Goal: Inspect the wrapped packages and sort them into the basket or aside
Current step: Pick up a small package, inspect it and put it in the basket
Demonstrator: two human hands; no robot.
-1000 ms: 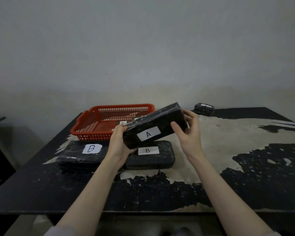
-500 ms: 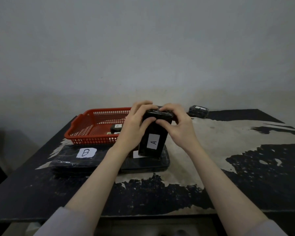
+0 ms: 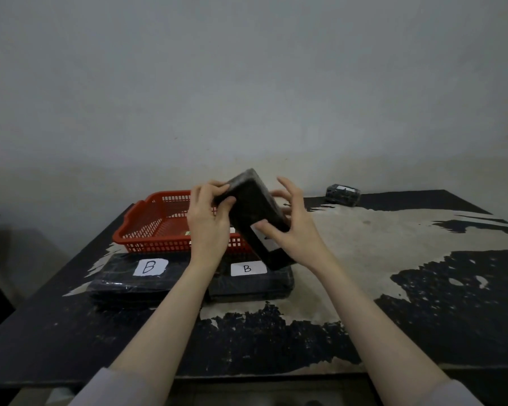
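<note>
Package [image 3: 254, 218] sits tilted in our grip above the table [image 3: 393, 259], long axis running from upper left down to lower right. Our left hand [image 3: 208, 224] pinches its upper end; our right hand [image 3: 294, 232] presses a thumb on its face, fingers spread. Basket [image 3: 147, 227] lies just behind-left of the grip, nearer the left hand. Our thumb half covers the label, so we cannot read it.
</note>
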